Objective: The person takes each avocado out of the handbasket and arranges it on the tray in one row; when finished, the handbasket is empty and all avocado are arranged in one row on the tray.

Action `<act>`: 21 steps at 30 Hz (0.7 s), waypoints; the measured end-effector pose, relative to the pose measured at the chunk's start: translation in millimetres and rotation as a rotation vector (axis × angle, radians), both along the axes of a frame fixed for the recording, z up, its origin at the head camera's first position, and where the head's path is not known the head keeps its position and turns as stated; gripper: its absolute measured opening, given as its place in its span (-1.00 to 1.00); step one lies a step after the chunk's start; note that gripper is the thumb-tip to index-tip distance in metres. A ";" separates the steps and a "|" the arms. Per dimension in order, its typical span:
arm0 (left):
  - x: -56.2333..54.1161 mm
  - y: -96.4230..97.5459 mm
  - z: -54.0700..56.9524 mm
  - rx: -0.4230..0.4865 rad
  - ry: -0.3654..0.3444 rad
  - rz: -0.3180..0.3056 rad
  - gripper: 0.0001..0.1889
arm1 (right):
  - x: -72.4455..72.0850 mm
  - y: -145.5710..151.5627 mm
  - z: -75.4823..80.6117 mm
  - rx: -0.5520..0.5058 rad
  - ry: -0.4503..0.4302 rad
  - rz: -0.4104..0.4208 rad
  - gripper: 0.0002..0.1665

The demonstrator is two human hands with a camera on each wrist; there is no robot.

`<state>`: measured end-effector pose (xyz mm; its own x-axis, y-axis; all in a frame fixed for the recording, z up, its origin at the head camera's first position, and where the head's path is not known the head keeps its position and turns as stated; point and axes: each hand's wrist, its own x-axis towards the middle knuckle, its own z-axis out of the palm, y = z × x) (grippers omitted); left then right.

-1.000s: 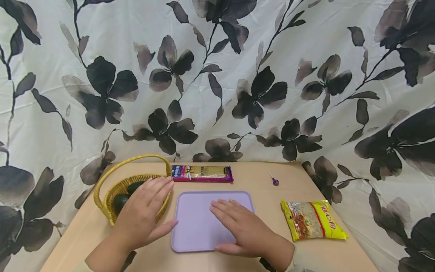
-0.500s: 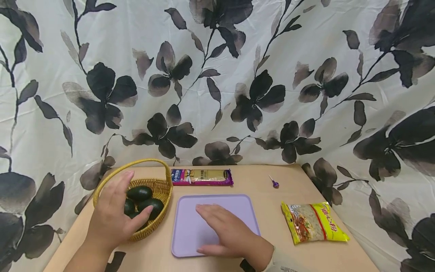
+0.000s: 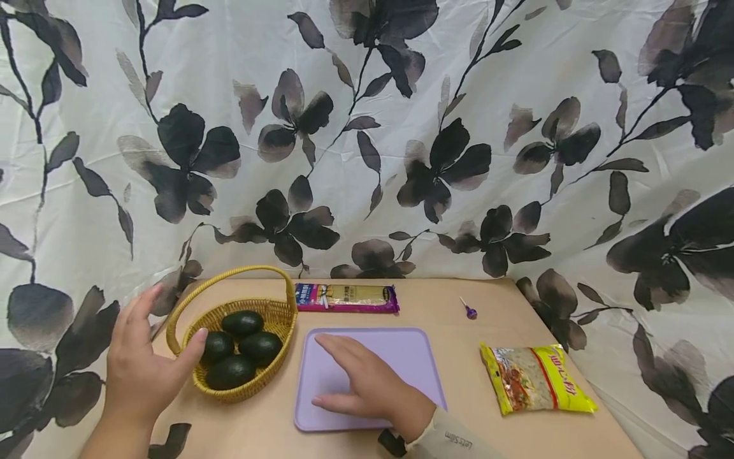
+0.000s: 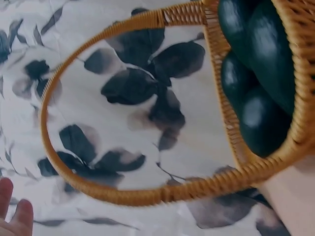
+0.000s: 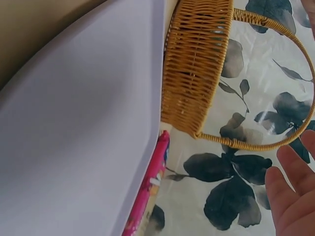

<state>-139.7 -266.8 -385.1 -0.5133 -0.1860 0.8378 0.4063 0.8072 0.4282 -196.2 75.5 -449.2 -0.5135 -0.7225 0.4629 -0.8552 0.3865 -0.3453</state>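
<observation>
A yellow wicker basket with a tall arched handle stands on the left of the table and holds several dark green avocados. Just left of it, my left hand is raised with fingers extended and the thumb spread towards the rim; nothing is in it. Whether the thumb touches the basket I cannot tell. In the left wrist view, the basket handle arches past the fingertips. My right hand hovers over the lilac tray, fingers straight and thumb apart, holding nothing. The tray's lower right part is hidden beneath that hand and sleeve.
A purple packet of noodles lies at the back behind the tray. To the right are a purple-wrapped lollipop and a yellow bag of dry food. A floral curtain hangs behind the table.
My left hand has moved left from in front of the basket to its left side, uncovering the avocados. My right hand has shifted left over the tray. Both stay unfilled.
</observation>
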 end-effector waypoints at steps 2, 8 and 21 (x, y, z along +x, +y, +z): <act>2.5 -5.0 -3.3 0.047 -0.030 0.000 -0.07 | -2.2 -6.1 -0.7 -0.007 -0.027 0.006 0.09; 4.8 -16.2 -18.9 0.192 -0.167 0.026 0.00 | -8.4 -24.7 -1.5 -0.020 -0.090 0.008 0.05; -2.3 -31.9 -49.8 0.283 -0.206 -0.019 -0.08 | -24.9 -57.6 -3.1 -0.024 -0.216 0.002 0.01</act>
